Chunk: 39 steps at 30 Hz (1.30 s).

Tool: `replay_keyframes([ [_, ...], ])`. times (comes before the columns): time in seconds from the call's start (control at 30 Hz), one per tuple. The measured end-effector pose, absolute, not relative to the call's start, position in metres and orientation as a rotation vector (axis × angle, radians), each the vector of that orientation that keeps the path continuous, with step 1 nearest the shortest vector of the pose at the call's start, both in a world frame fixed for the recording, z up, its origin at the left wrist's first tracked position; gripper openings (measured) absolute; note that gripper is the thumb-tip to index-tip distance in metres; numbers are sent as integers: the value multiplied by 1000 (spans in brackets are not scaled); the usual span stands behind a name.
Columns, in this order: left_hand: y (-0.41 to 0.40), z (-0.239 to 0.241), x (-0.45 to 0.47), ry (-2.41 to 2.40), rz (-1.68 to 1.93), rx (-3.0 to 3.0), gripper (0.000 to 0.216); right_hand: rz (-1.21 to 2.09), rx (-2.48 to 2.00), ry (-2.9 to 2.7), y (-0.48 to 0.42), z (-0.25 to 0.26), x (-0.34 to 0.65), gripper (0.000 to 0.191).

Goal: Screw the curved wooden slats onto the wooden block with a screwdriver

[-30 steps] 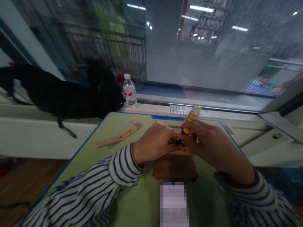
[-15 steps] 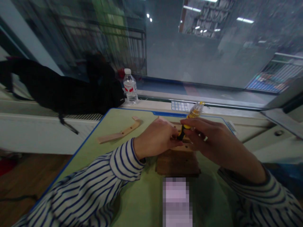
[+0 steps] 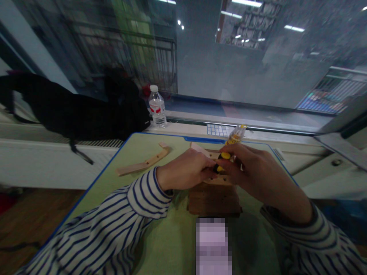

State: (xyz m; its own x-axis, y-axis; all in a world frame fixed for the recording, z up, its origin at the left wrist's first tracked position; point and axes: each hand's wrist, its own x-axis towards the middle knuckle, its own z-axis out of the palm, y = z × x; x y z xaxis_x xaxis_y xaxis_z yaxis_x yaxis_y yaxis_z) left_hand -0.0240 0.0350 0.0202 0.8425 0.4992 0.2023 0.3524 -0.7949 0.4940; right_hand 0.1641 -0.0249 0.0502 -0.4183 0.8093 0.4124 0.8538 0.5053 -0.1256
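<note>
**Item 1:** a yellow-and-black hand tool (image 3: 222,162), held upright-leaning at the centre of the frame, just above the middle of the desk. Its far end is a clear, ribbed plastic section with yellow inside (image 3: 236,135), pointing up and to the right.

**Item 2:** the right hand (image 3: 252,172), closed around the tool's yellow part, with the fingers (image 3: 233,152) wrapped over from the right.

**Item 3:** the left hand (image 3: 183,170), also closed, its fingertips (image 3: 210,170) pinching the tool's black lower end. The two hands touch at the tool.

**Item 4:** a pale wooden piece (image 3: 219,181), partly hidden beneath both hands, with a narrow arm (image 3: 197,149) showing beyond the left hand.

**Item 5:** a dark brown wooden block (image 3: 213,200), directly below the hands and touching the pale piece.

**Item 6:** a curved pale wooden strip with drilled holes (image 3: 143,164), lying apart to the left.

**Item 7:** a green desk with a blue edge (image 3: 137,152), carrying all of the above. A pixelated patch (image 3: 213,246) covers its near edge.

**Item 8:** blue-and-white striped sleeves (image 3: 94,225) on both forearms.

**Item 9:** beyond the desk, a plastic water bottle (image 3: 157,107) stands on the white sill at upper centre-left, beside a black bag (image 3: 86,107). A blue-gridded card (image 3: 217,130) lies on the sill just past the desk.
</note>
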Motion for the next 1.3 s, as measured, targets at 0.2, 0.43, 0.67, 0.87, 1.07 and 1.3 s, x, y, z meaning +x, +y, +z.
replay_keyframes([
  [0.2,32,22,-21,684,515,2605,19,-104,-1406,-2338,-25,51,163,19],
  [0.43,33,20,-19,694,550,2611,23,-61,-1318,-2363,-28,52,164,25],
  [0.67,34,16,-21,696,567,2619,27,-37,-1215,-2417,-31,51,166,33],
  [0.87,35,16,-20,677,546,2626,25,-90,-1267,-2419,-31,52,165,31],
  [1.07,35,15,-21,603,537,2584,21,-159,-1311,-2416,-30,53,165,27],
  [1.3,34,17,-20,564,495,2589,18,-163,-1408,-2403,-31,56,164,19],
])
